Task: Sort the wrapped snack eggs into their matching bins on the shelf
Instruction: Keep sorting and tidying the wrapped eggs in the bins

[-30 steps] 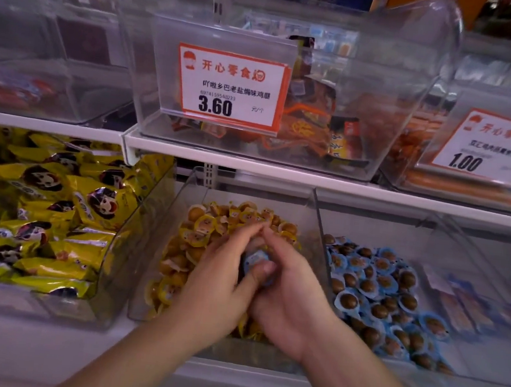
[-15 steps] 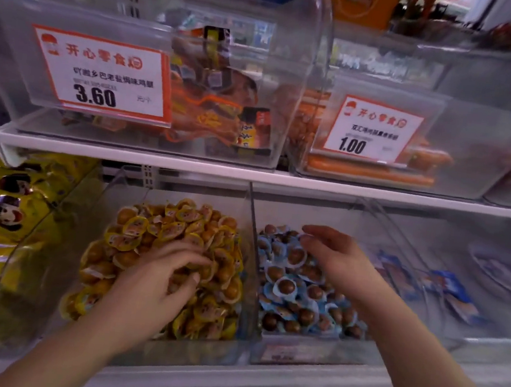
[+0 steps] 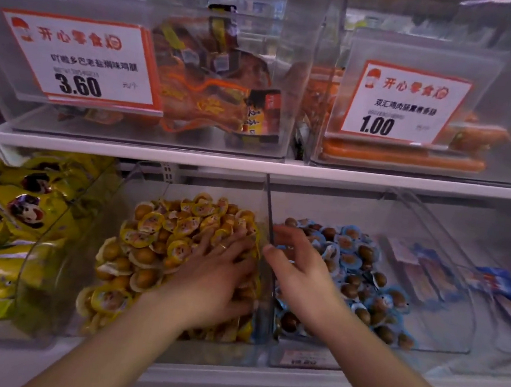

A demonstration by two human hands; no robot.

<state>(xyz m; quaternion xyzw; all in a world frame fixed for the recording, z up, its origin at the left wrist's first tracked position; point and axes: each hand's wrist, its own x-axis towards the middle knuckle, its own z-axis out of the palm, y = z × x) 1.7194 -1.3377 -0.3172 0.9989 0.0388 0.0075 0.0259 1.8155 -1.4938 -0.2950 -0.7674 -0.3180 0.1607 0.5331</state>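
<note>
Both hands outstretched, fingers relaxed

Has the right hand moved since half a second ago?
Yes. The right hand has drawn back from over the blue-wrapped eggs toward the clear divider, its thumb now beside it.

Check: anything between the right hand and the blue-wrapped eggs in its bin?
Nothing visible. The right hand is already inside the open-topped bin, over the blue-wrapped eggs. The clear divider wall stands on its thumb side, toward the left hand.
</note>
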